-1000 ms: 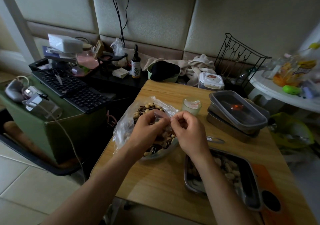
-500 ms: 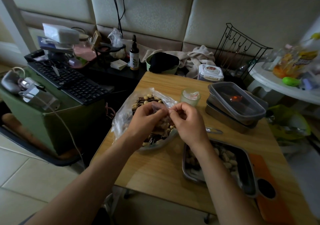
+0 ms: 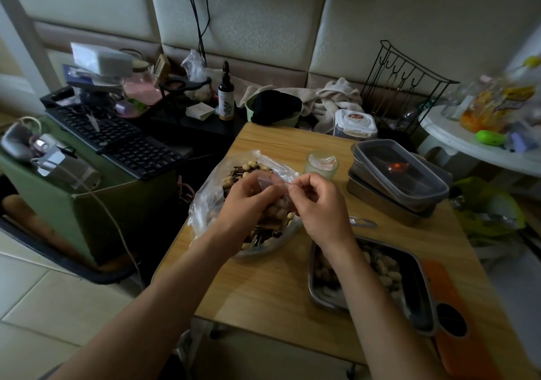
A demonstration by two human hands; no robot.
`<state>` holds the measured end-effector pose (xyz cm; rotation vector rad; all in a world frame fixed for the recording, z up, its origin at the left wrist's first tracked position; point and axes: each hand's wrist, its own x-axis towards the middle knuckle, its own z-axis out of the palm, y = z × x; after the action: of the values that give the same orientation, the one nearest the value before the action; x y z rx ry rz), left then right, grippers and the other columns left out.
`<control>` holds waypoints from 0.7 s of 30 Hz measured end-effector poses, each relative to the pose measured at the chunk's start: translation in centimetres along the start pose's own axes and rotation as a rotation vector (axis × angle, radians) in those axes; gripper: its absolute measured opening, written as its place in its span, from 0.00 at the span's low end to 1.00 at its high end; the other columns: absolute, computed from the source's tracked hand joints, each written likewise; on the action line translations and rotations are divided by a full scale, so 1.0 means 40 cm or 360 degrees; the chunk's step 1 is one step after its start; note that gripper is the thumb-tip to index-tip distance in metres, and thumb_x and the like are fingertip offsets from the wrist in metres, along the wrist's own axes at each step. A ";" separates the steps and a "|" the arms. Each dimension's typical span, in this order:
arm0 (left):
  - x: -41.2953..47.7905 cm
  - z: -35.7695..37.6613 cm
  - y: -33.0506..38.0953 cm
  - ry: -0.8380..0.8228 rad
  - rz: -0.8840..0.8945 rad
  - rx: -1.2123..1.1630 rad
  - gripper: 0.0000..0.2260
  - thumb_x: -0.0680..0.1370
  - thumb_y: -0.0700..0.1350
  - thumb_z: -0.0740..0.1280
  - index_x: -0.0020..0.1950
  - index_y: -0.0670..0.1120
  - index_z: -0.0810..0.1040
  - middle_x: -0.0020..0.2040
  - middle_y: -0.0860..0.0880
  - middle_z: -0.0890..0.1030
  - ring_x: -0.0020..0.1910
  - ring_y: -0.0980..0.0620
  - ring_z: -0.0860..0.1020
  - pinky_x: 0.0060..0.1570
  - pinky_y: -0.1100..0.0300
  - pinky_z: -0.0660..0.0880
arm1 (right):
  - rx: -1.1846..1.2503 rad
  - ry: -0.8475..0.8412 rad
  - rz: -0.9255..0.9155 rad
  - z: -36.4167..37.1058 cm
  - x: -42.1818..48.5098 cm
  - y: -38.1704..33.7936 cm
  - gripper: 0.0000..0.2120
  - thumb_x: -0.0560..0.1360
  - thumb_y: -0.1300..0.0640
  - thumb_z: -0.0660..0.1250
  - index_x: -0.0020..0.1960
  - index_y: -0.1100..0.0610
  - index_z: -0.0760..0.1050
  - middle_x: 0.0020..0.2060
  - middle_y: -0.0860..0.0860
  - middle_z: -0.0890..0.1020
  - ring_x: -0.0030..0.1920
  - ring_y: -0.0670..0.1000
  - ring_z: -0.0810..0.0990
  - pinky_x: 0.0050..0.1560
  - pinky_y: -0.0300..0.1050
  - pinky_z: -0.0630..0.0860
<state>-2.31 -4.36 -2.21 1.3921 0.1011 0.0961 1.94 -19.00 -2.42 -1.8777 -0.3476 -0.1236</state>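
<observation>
- Bowl [image 3: 265, 252] of peanuts and seeds sits directly beneath both hands.
- Left hand [image 3: 247, 204] curls round the small clear bag [image 3: 278, 208] of peanuts and pinches the left end of its mouth.
- Small clear bag hangs between the hands with its mouth strip running left to right.
- Right hand [image 3: 319, 207], fingers curled, pinches the right end, so sealing likely runs sideways.
- Steel tray [image 3: 415, 300] lies near the right forearm.
</observation>
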 end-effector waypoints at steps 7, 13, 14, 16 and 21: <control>0.005 -0.009 -0.001 -0.0030 -0.0003 -0.0052 0.03 0.81 0.42 0.68 0.51 0.43 0.81 0.50 0.31 0.81 0.43 0.40 0.82 0.41 0.50 0.82 | 0.0023 -0.0042 -0.0024 -0.003 -0.002 -0.003 0.04 0.80 0.58 0.70 0.46 0.55 0.79 0.37 0.46 0.81 0.38 0.42 0.79 0.38 0.37 0.77; 0.007 -0.009 -0.006 -0.0028 0.0002 -0.0035 0.06 0.82 0.42 0.68 0.54 0.39 0.80 0.49 0.30 0.81 0.43 0.39 0.81 0.41 0.50 0.81 | -0.0005 -0.0104 -0.0060 -0.001 -0.002 0.004 0.04 0.80 0.57 0.70 0.47 0.54 0.79 0.38 0.46 0.82 0.40 0.42 0.80 0.41 0.37 0.77; 0.007 -0.008 -0.005 -0.0027 -0.0002 -0.0034 0.06 0.81 0.42 0.68 0.53 0.39 0.80 0.48 0.32 0.82 0.42 0.40 0.82 0.40 0.51 0.81 | -0.0008 -0.0093 -0.0071 -0.001 -0.002 0.004 0.04 0.80 0.57 0.70 0.46 0.54 0.79 0.38 0.46 0.82 0.39 0.42 0.79 0.41 0.37 0.77; 0.008 -0.009 -0.003 -0.0021 -0.0009 -0.0042 0.07 0.81 0.41 0.69 0.53 0.38 0.80 0.44 0.37 0.83 0.41 0.42 0.82 0.39 0.52 0.82 | -0.0012 -0.0073 -0.0088 -0.002 0.000 0.006 0.05 0.80 0.58 0.70 0.45 0.53 0.79 0.38 0.46 0.81 0.39 0.43 0.79 0.41 0.39 0.77; 0.009 -0.010 -0.001 -0.0032 -0.0016 -0.0052 0.07 0.80 0.41 0.70 0.53 0.37 0.80 0.49 0.34 0.83 0.44 0.41 0.84 0.41 0.52 0.83 | -0.0079 -0.0060 -0.0117 -0.004 0.000 0.007 0.05 0.80 0.58 0.70 0.45 0.53 0.80 0.38 0.46 0.82 0.41 0.44 0.80 0.41 0.40 0.78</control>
<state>-2.01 -3.94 -2.34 1.3594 0.0895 0.0752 2.03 -19.25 -2.64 -1.9187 -0.4436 -0.1478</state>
